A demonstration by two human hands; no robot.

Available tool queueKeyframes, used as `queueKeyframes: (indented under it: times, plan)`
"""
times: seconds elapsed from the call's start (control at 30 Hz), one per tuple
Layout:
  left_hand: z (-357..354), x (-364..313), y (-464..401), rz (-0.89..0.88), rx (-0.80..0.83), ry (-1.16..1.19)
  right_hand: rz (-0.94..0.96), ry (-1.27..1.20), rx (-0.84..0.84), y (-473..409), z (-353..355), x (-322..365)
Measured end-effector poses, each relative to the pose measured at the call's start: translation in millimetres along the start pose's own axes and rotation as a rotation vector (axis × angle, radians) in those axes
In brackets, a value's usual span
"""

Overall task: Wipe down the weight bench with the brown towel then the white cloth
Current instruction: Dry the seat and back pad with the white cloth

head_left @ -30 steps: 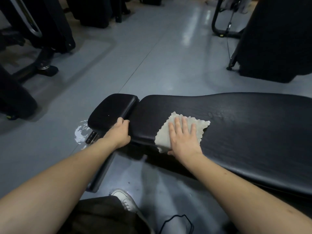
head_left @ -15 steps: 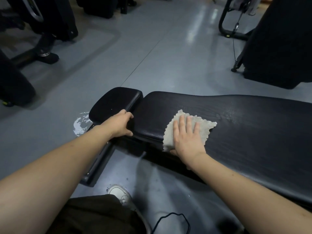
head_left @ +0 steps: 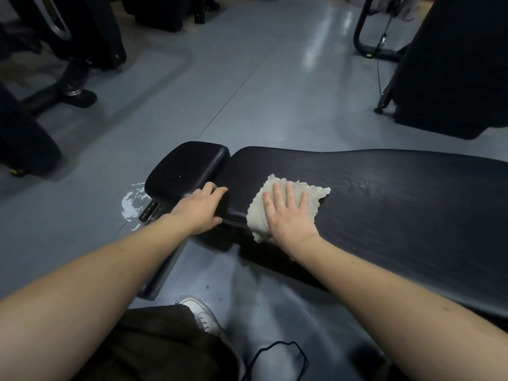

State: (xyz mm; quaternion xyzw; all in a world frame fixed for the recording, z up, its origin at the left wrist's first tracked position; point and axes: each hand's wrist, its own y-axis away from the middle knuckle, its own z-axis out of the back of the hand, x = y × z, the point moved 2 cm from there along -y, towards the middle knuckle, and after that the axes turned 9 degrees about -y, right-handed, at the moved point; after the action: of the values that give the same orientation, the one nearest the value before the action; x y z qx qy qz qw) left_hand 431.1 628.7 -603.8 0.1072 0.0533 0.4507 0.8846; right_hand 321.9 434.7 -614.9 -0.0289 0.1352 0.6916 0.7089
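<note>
A black padded weight bench (head_left: 398, 204) runs from the centre to the right edge, with a smaller seat pad (head_left: 187, 167) at its left end. A white cloth (head_left: 310, 199) lies on the long pad near that end and hangs over the near edge. My right hand (head_left: 288, 215) presses flat on the cloth with straight, spread fingers. My left hand (head_left: 202, 209) rests on the near corner of the seat pad, fingers reaching into the gap between the two pads. A wet smear (head_left: 360, 185) shows on the pad right of the cloth. No brown towel is in view.
Grey gym floor all round, with a wet patch (head_left: 132, 204) left of the seat pad. Black machines stand at far left (head_left: 77, 50) and far right (head_left: 450, 67). My white shoe (head_left: 202, 314) and a black cord (head_left: 277, 358) lie below the bench.
My right hand has slid the cloth a little to the right along the pad. My left hand has shifted onto the seat pad's corner, fingers now stretched toward the gap.
</note>
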Motion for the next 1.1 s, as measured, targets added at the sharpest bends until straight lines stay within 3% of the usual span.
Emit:
queueKeyframes:
  times: [0.73,1.1]
  plan:
    - [36,-188,31,-0.303,-0.059,0.039,-0.127,-0.020,0.008,215,-6,-161]
    - [37,-190,27,-0.331,-0.166,-0.095,-0.148,0.033,-0.008,225,-12,-177]
